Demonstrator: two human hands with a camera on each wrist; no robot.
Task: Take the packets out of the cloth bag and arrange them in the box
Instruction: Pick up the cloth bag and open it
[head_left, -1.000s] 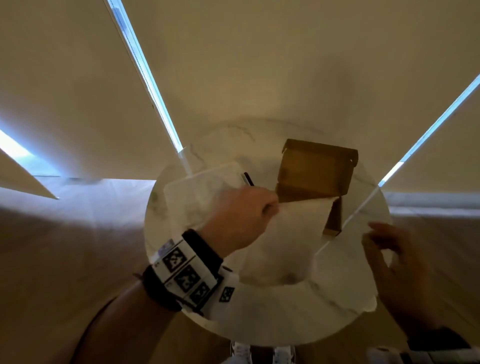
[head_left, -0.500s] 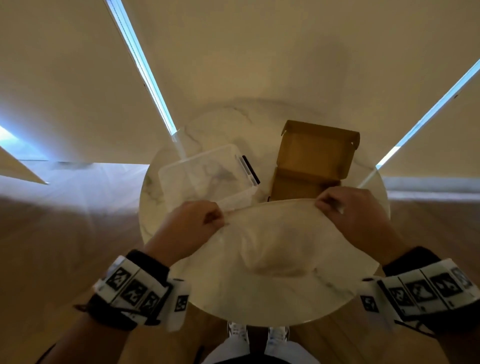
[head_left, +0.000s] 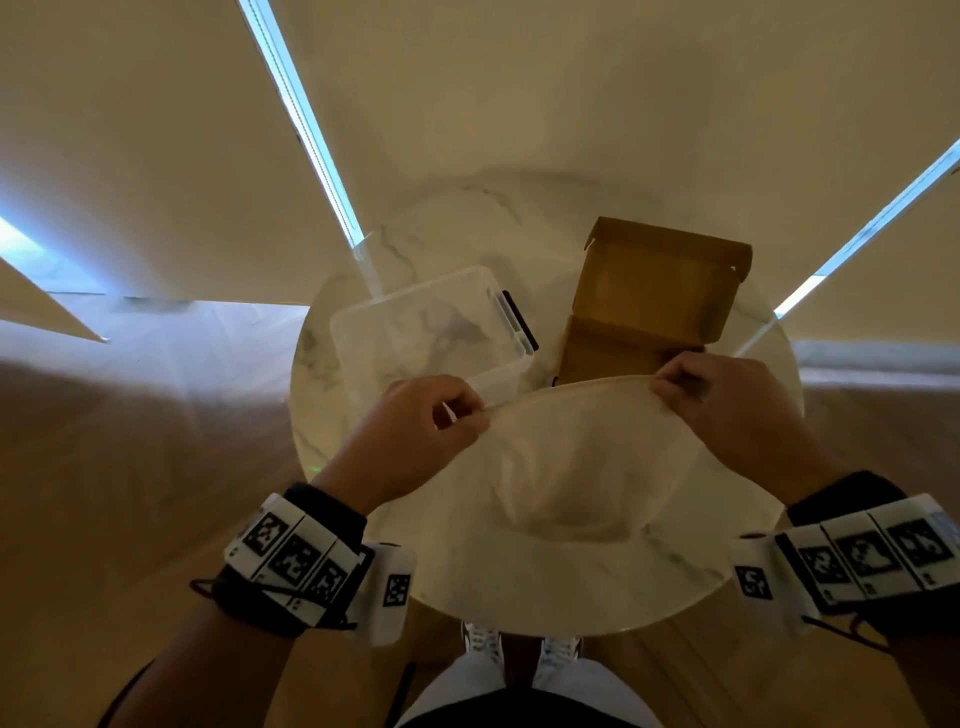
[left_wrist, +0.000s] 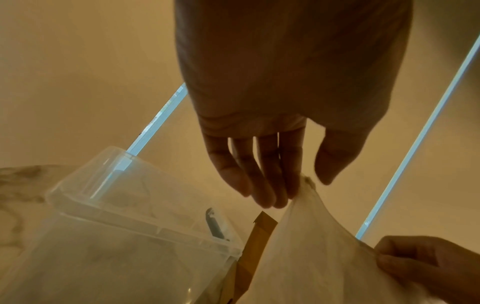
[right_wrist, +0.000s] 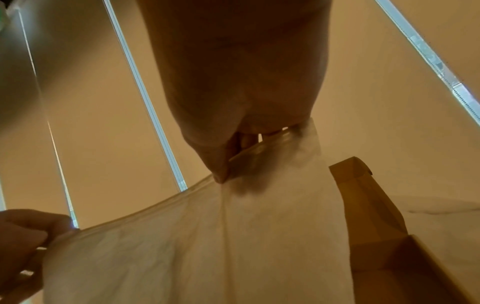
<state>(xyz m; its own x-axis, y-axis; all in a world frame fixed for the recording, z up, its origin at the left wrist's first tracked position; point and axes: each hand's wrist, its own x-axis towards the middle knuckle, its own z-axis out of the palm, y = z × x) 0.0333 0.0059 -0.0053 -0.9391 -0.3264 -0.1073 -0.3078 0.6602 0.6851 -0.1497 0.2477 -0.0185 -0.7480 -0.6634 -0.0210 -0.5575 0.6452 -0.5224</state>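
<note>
A cream cloth bag (head_left: 571, 467) hangs over the round marble table (head_left: 545, 597), held up by its top hem. My left hand (head_left: 415, 431) pinches the hem's left end, and in the left wrist view the bag (left_wrist: 311, 246) meets its fingers (left_wrist: 288, 185). My right hand (head_left: 727, 400) pinches the right end; in the right wrist view the bag (right_wrist: 207, 246) is caught under the thumb. A bulge low in the bag hints at contents; no packets are visible. An open brown cardboard box (head_left: 654, 296) stands behind the bag.
A clear plastic container (head_left: 431, 332) with a dark latch sits at the back left of the table, close to my left hand. Beige blinds with bright gaps rise behind. Wooden floor surrounds the table; my shoes (head_left: 519, 644) show below its near edge.
My left hand drew back from the box toward me with the bag's edge. My right hand came in and took the other end. The bag now hangs spread between both.
</note>
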